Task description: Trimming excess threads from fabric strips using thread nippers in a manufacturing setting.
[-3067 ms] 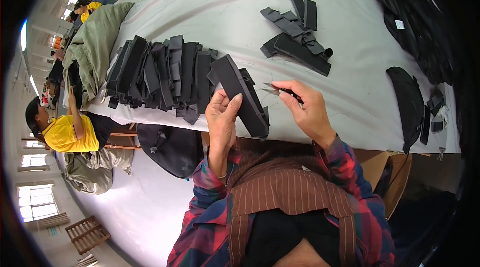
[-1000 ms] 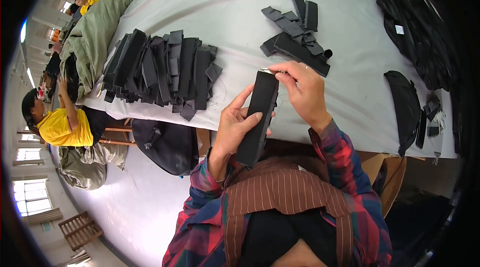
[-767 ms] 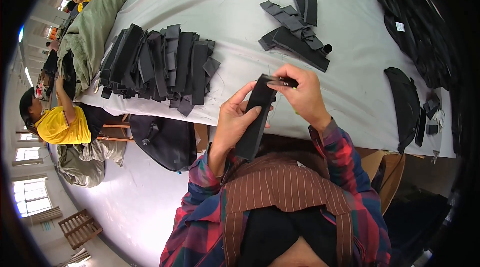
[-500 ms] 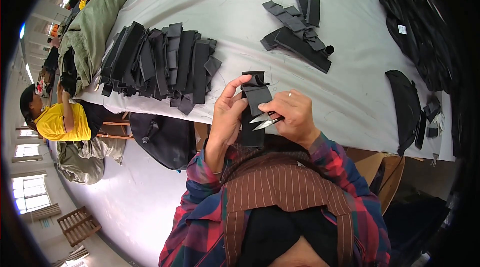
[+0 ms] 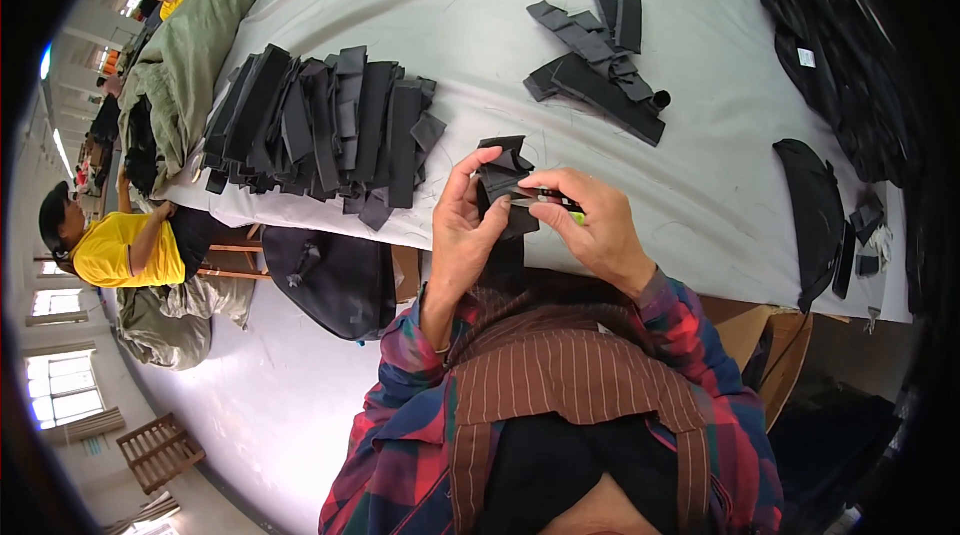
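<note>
Partly hidden: black fabric strip [image 5: 503, 197] pinched between both hands at the counter [image 5: 480, 5] edge.
Left hand [image 5: 462, 235] fingers wrap it; right hand [image 5: 592, 225] fingers clamp a small tool [image 5: 548, 199], mostly covered, at 3 o'clock.

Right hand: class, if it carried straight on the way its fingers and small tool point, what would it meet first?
The right hand points left with thread snips. It would first meet the black fabric piece held by the left hand, though depth is unclear.

Black fabric strip [image 5: 503, 185] between left hand [image 5: 462, 235] and right hand [image 5: 598, 230], above grey table [image 5: 480, 15].
</note>
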The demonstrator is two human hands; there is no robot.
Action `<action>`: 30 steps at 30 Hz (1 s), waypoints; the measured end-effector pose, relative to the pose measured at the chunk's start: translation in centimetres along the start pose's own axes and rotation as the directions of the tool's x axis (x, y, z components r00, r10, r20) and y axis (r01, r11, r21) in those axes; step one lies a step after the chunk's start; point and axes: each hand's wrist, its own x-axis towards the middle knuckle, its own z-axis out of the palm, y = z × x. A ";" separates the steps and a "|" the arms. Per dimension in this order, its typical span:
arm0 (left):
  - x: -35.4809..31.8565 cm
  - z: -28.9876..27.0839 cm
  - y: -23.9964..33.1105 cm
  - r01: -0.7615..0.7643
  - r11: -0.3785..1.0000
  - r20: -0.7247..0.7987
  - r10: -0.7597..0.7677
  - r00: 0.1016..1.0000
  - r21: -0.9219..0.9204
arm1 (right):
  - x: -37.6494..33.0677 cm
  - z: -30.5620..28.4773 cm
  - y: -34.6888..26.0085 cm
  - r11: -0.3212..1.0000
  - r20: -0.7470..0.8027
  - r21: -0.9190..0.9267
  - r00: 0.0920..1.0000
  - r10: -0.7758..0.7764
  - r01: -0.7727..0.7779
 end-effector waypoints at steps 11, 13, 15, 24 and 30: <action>-0.2 0.3 0.2 -0.001 0.995 0.055 -0.005 0.998 0.097 | 0.8 0.1 0.3 0.968 0.024 -0.236 0.996 -0.084 0.087; -0.1 0.4 0.3 0.022 0.997 0.060 -0.026 0.998 0.068 | 0.9 0.2 0.4 0.957 0.027 -0.262 0.992 -0.125 0.128; -0.2 0.3 0.4 0.046 0.998 0.060 -0.049 0.997 0.044 | 0.9 0.1 0.2 0.946 0.017 -0.287 0.988 -0.153 0.151; -0.4 0.3 0.7 0.105 0.994 0.061 -0.104 0.993 -0.010 | 0.9 -0.5 0.3 0.960 0.064 -0.242 0.989 -0.132 0.143; -0.5 0.1 0.9 0.186 0.958 0.096 -0.168 0.981 -0.220 | 0.9 0.4 0.0 0.982 -0.118 0.181 0.990 0.078 -0.056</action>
